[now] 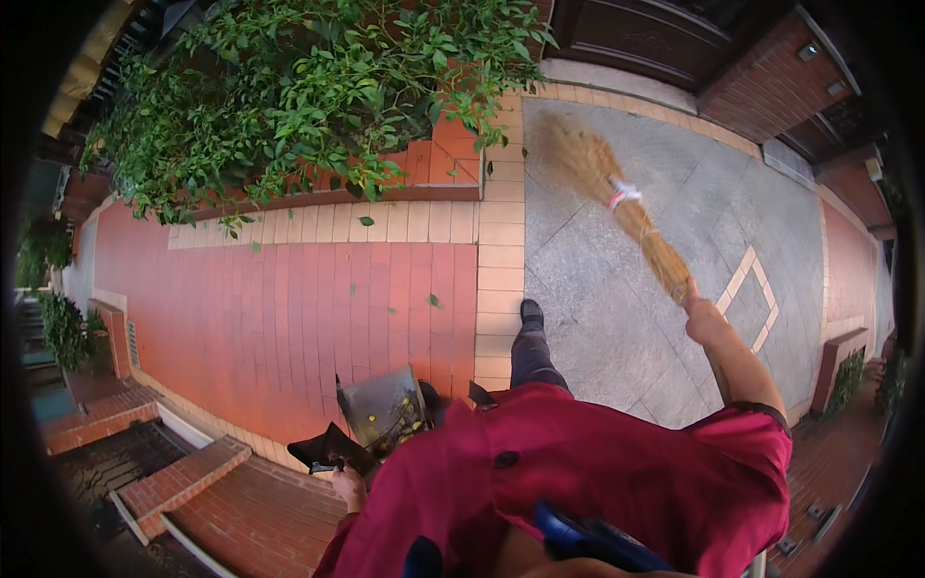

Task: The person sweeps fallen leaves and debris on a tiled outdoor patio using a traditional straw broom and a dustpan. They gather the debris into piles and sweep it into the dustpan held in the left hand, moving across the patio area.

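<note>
My right hand (704,321) is closed around the handle end of a straw broom (639,224), bound with string and a white-and-red band. Its blurred bristles spread over the grey stone paving (621,311), towards the upper left. At the lower left my left hand (349,485) grips a dark handle or edge beside a black, open-topped item (332,448) whose kind I cannot tell. Close by is a grey dustpan-like scoop (376,404) holding yellowish leaves and debris; my sleeve hides part of it. How the scoop joins the handle is unclear.
A leafy shrub (311,94) overhangs a red-tiled planter edge (433,166). Scattered green leaves, one a larger leaf (366,221), lie on the tan border and the red tiles (289,311). A dark door (643,43) and a brick wall (773,87) stand at the upper right.
</note>
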`<state>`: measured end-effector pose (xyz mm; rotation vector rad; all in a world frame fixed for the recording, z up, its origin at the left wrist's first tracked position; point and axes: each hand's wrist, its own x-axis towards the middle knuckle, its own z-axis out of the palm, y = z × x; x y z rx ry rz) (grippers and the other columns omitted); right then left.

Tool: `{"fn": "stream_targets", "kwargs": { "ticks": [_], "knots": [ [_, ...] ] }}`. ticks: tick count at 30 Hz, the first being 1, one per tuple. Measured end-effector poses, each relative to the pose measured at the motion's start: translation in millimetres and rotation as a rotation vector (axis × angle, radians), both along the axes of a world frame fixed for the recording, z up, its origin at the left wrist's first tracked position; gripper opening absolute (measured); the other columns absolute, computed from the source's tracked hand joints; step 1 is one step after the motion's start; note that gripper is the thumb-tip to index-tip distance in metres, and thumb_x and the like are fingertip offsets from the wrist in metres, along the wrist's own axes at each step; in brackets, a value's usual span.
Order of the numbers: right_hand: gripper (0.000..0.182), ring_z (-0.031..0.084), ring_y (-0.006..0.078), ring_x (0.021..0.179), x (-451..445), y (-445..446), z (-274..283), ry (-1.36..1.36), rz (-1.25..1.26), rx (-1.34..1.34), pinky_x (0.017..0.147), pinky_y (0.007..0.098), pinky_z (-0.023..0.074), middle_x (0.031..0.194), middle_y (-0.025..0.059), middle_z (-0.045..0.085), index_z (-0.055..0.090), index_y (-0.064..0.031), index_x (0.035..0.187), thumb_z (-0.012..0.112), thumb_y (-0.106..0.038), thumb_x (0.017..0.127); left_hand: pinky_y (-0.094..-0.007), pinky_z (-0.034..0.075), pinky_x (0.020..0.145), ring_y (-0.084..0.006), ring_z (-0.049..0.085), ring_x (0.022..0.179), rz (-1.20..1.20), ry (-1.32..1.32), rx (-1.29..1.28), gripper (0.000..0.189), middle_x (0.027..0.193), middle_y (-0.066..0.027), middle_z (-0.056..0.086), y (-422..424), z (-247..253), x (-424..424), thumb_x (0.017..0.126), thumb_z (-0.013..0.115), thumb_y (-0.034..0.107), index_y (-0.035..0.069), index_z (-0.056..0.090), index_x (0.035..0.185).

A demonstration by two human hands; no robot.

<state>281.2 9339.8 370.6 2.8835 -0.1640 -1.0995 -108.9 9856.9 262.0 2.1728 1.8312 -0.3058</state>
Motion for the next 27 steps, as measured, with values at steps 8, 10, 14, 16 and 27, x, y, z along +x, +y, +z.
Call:
{"fn": "stream_targets", "kwargs": {
  "ticks": [8,10,14,16,27],
  "knots": [
    [0.074,0.053,0.0317,0.068,232,11,-84,-0.117,0.07,0.069,0.049,0.0375,0.044,0.077,0.025,0.05,0.0,-0.004,0.118,0.045,0.004,0.06,-0.0402,0.039,0.058,-0.0369,0.049,0.067,0.086,-0.003,0.089,0.037,0.069,-0.0236,0.051,-62,36,50,0.075,0.04,0.031,-0.004,0.051,0.079],
    [0.07,0.054,0.0307,0.068,250,29,-108,-0.052,-0.007,0.091,0.044,0.0375,0.0435,0.078,0.0245,0.051,0.003,-0.0027,0.117,0.044,0.006,0.061,-0.0402,0.038,0.056,-0.0357,0.049,0.064,0.167,0.011,0.027,0.039,0.064,-0.0227,0.051,-71,40,61,0.075,0.041,0.035,-0.003,0.052,0.078],
    [0.055,0.054,0.032,0.067,211,24,-120,-0.091,0.263,0.1,0.044,0.0381,0.0432,0.075,0.0261,0.05,0.011,0.0002,0.111,0.04,0.005,0.065,-0.038,0.038,0.057,-0.0337,0.05,0.064,0.241,-0.061,0.013,0.045,0.065,-0.02,0.053,-89,33,81,0.074,0.04,0.04,-0.002,0.054,0.078],
    [0.057,0.053,0.0343,0.066,179,11,-104,0.034,0.408,0.005,0.051,0.04,0.0433,0.075,0.0271,0.05,0.008,0.0011,0.113,0.04,0.002,0.066,-0.0372,0.038,0.059,-0.0329,0.051,0.067,0.182,-0.118,0.033,0.047,0.068,-0.0196,0.053,-93,22,87,0.074,0.038,0.042,-0.002,0.055,0.079],
    [0.069,0.05,0.0356,0.075,3,-18,59,0.432,0.288,-0.025,0.063,0.0382,0.0402,0.075,0.0268,0.049,0.004,-0.0063,0.118,0.042,-0.001,0.061,-0.0381,0.038,0.061,-0.0336,0.05,0.07,0.087,-0.237,-0.111,0.047,0.075,-0.021,0.053,-79,-88,95,0.074,0.039,0.041,-0.003,0.052,0.083]
  ]
}}
